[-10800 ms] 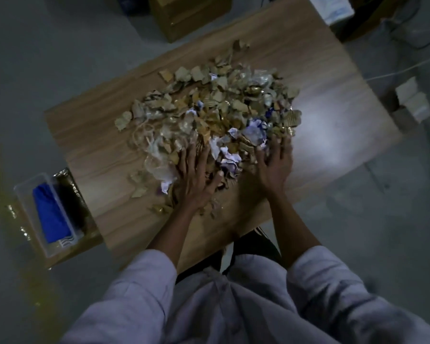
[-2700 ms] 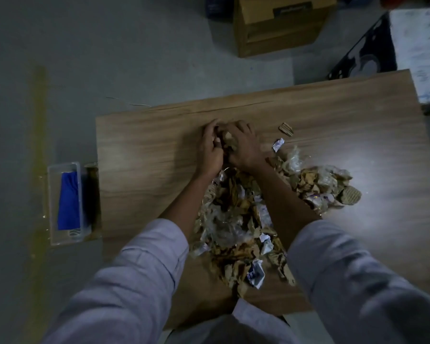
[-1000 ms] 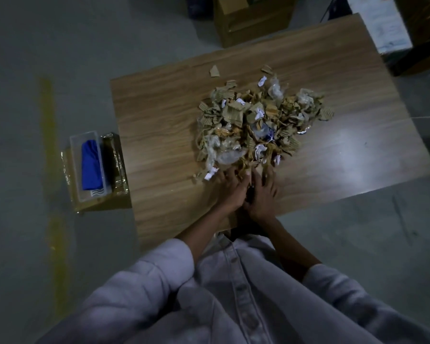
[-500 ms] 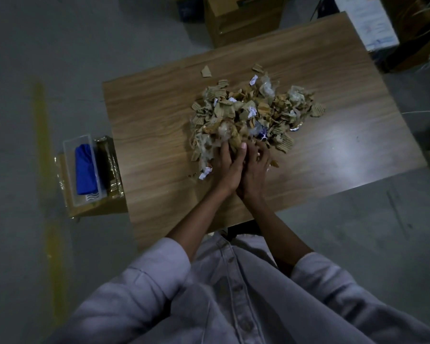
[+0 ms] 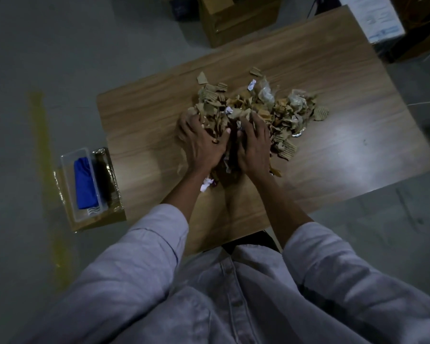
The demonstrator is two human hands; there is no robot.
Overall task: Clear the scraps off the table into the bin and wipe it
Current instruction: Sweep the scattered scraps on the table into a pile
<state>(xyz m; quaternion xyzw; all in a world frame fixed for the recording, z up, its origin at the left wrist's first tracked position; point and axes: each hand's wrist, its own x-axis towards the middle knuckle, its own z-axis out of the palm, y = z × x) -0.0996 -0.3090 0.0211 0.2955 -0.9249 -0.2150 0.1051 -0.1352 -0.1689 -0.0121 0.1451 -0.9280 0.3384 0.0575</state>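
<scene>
No writing can be read anywhere; the white printed sheet [image 5: 372, 18] past the bench's far right corner carries lines of print and a blue band, all too small to make out; a mark of wavy lines sits at the near end of the clear tub [image 5: 68, 167], and it bears no words I can tell.

That tub lies on the floor off the left end of the bench [image 5: 345, 150], with a blue cloth [image 5: 85, 182] folded inside it; it rests on a brown box with a shiny lining [image 5: 109, 212], whose dark opening shows just beside the tub; a yellow stripe [image 5: 45, 150] runs along the floor to the left of them. A closed cardboard carton [image 5: 233, 21] stands beyond the far edge of the bench. The person's pale sleeves and shirt front fill the foreground and hide the near edge.

The scraps [image 5: 278, 108], torn corrugated card with bits of white paper and clear film, lie heaped near the middle of the bench; the heap's long axis runs from the hands out toward the far right, and a few loose pieces sit apart at its far side. The left hand [image 5: 201, 142] and right hand [image 5: 255, 145] dig into the near end side by side; each grip is clenched on a clump of scraps, fingers curled in; one white scrap [image 5: 206, 184] lies below the left wrist.
</scene>
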